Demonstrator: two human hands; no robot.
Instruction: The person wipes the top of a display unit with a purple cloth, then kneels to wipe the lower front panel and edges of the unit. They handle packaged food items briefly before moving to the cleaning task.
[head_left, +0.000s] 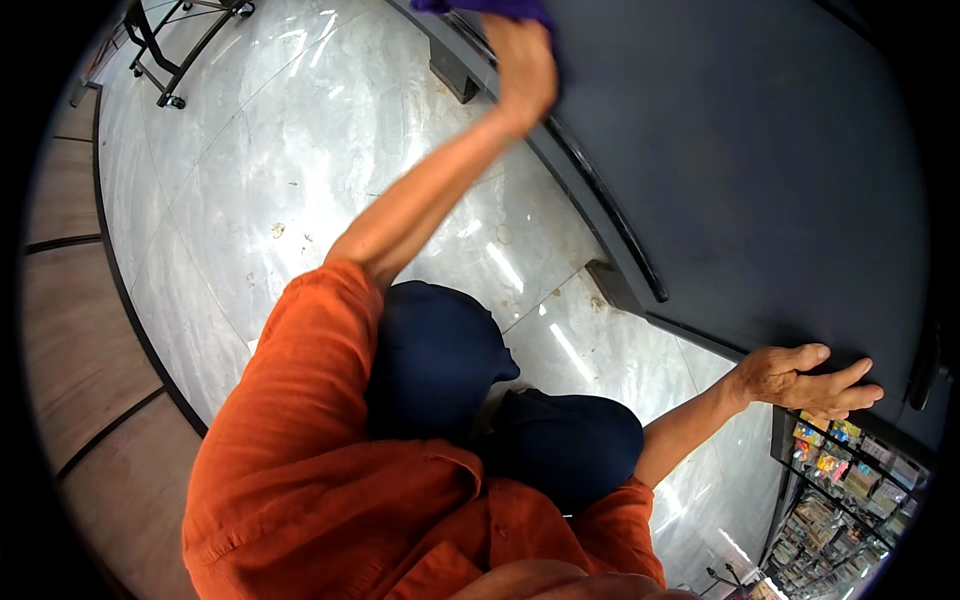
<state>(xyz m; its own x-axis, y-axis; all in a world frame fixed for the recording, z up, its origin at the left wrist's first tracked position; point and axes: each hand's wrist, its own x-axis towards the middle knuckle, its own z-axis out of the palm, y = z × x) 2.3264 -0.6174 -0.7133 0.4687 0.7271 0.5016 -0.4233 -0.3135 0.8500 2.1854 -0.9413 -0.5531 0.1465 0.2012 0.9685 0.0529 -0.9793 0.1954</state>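
At the top of the view my left hand (522, 71) is bent at the wrist, with a purple cloth (517, 9) over its fingers. The cloth lies against a large dark grey panel (720, 165), near its long edge. My fingertips there are hidden by the cloth. Over on the right, my right hand (814, 381) rests at the panel's lower end, fingers spread and holding nothing. A long black bar handle (611, 210) runs along the panel's near edge, between my two hands.
My bent knees (442, 360) in dark blue trousers are close to the panel. Short dark feet (611, 285) stand under it on the glossy grey tiled floor (247, 172). Wood-look panels (90, 322) line the left. Racks of packaged goods (832, 510) stand lower right; a wheeled frame (176, 67) upper left.
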